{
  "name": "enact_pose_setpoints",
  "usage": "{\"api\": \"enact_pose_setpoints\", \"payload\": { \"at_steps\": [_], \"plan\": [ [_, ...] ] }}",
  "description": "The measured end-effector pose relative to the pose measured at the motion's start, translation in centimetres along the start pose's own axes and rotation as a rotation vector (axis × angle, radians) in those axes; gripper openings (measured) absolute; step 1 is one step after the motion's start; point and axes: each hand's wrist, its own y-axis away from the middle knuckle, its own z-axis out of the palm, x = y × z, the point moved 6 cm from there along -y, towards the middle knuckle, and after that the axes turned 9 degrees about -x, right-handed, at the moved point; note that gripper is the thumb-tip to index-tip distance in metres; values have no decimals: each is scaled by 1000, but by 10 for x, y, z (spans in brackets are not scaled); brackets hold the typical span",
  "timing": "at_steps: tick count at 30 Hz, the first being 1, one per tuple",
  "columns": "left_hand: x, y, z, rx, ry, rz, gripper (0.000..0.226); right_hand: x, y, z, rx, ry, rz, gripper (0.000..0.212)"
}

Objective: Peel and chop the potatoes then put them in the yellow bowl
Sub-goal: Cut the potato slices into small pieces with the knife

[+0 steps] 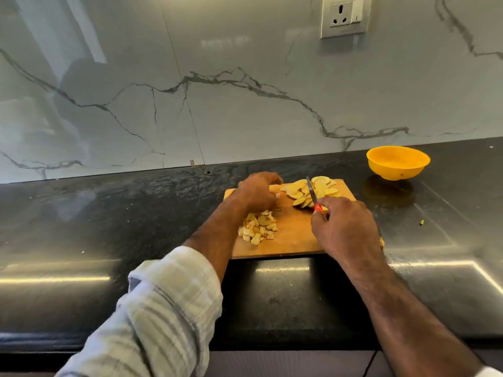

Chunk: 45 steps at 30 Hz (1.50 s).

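Head view: chopping underway. Right hand point(345, 229) is gripping knife point(313, 195) over slices point(310, 191); left hand point(257, 191), curled, contents unclear. Next: steady slices, dice; bowl point(397, 163) awaiting.

Potato slices point(310, 190) & diced pile point(258, 227) on board; yellow bowl point(398, 162) apart.

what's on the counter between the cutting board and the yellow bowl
Nothing: in the head view, only bare black countertop separates the cutting board from the yellow bowl. The small scrap lies nearer, off that line.
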Motion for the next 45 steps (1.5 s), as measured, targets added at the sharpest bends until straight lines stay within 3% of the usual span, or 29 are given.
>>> {"api": "enact_pose_setpoints", "payload": {
  "at_steps": [6,11,15,20,29,35,41,45],
  "plan": [
    [14,-40,2,-84,-63,-27,54,-1,3,-6,-7,24,2,35],
    [-3,-57,2,-23,19,-37,44,-2,3,-3,-19,12,-25,36],
    [-2,-50,-1,-63,-37,-26,40,-4,0,2,-73,14,-28,39],
    [3,-45,-4,-42,-56,-50,19,-2,0,1,-78,25,-6,40],
    [3,-39,-6,-64,142,2,19,-4,1,2,-104,35,-11,37],
    [9,4,-31,83,280,28,27,-8,6,-2,-81,22,-42,34],
    [30,45,-18,183,95,-41,34,-13,22,-5,-155,20,-34,32],
    [37,52,-8,78,-17,-79,25,-11,38,1,-258,61,8,25]
  ]
}}
